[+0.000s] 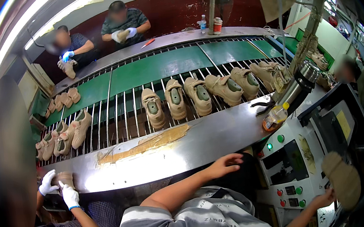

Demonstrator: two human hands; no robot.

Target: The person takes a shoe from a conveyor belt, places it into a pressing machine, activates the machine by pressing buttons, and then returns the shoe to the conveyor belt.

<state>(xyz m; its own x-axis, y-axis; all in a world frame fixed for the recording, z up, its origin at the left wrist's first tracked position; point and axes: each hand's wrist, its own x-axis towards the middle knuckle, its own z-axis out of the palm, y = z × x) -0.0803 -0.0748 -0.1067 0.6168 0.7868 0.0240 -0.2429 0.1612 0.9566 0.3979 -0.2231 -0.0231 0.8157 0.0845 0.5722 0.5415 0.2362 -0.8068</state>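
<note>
Beige shoe (343,182), sole showing, sits at about two o'clock of the nearer right hand (325,198), pinched at its edge, long axis eleven-to-five; left hand (226,165) empty, loosely spread, well apart.

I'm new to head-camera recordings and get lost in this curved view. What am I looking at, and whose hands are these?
There's no robot here: a person works bare-handed, wearing a camera on their head that looks down. Its fisheye lens bends straight edges. There's just this one picture.

The wearer's left hand reaches out with an open grip, holding nothing. Their right hand, at lower right, holds a tan shoe piece by its edge, beside a control panel with coloured buttons.

Ahead, tan shoes stand along a conveyor of bars and green panels. A metal ledge runs in front.

The white gloves at lower left belong to a co-worker.
</note>
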